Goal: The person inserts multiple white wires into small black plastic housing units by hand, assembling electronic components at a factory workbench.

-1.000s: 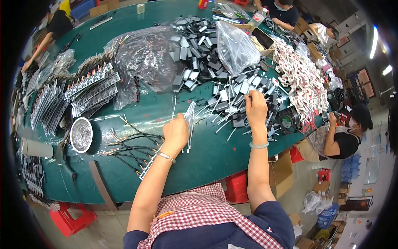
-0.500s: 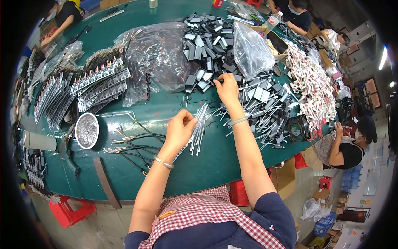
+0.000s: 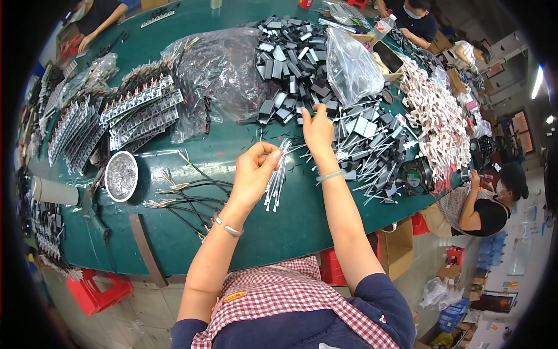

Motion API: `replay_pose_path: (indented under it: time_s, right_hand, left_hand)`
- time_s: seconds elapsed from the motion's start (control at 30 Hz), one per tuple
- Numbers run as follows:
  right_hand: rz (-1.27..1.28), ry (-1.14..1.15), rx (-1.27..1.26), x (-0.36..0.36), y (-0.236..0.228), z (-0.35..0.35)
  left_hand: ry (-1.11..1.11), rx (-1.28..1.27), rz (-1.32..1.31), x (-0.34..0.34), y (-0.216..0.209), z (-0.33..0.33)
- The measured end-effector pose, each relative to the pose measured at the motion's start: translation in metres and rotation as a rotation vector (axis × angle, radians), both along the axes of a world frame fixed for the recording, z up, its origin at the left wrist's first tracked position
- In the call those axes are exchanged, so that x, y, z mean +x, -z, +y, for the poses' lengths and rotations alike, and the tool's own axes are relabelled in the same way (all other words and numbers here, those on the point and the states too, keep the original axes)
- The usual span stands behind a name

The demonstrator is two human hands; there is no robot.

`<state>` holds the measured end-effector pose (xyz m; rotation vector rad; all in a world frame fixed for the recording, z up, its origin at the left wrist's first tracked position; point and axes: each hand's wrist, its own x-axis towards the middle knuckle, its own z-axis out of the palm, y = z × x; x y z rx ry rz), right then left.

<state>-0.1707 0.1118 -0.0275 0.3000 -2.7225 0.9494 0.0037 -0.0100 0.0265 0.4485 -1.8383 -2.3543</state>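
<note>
My left hand (image 3: pixel 253 174) hovers over the middle of the bench, thumb and fingertips pinched together; what they hold, if anything, is too small to make out. Just beside those fingertips lies a bundle of white cable ties (image 3: pixel 277 185). My right hand (image 3: pixel 319 135) is at the near edge of a heap of dark grey and black plastic housings (image 3: pixel 290 64), its thumb and forefinger apart with nothing visible between them. To its right are more housings mixed with white cable ties (image 3: pixel 372 148). Black cables with bare coloured ends (image 3: pixel 197 200) lie left of my left forearm.
Stacked circuit-board strips (image 3: pixel 142 119), a clear plastic bag (image 3: pixel 218 75), a round bowl (image 3: pixel 121 176) and a white cup (image 3: pixel 55 191) occupy the left. A pile of white wired parts (image 3: pixel 436 122) and a small fan (image 3: pixel 415 175) are at the right. Other people sit around the bench.
My right thumb and forefinger have parted, and the small dark piece between them no longer shows. My left hand has shifted slightly away from me, still pinched.
</note>
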Motion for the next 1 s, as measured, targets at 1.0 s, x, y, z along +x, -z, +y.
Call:
replay_pose_path:
  time_s: [1.0]
  right_hand:
    - [-0.454,-0.602,-1.074,0.099,-0.056,0.031]
  left_hand:
    - [-0.128,-0.144,0.2,0.022,-0.041,-0.002]
